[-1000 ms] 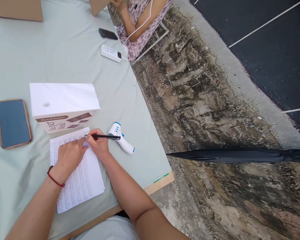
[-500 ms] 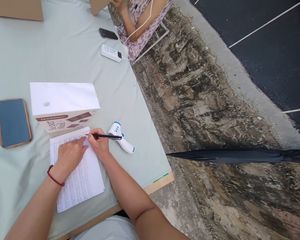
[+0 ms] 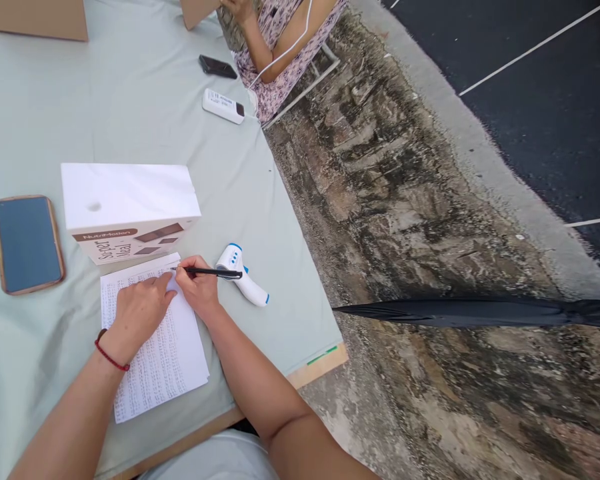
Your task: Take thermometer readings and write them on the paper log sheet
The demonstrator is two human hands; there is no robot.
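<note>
Barely shifted since earlier, the pen [image 3: 213,272] stays pinched in the right fingers [image 3: 185,279]; beside them, the left fingers [image 3: 153,285] rest slightly spread on the paper [image 3: 187,357].

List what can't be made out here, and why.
In the head view:
Writing on the white paper sheets: too small to read, partly under the left hand.
Slim black pen: partly covered by the right hand.
Brown cardboard at upper left: cut off by the top edge.
Print on the white rectangular device: too small.
</note>
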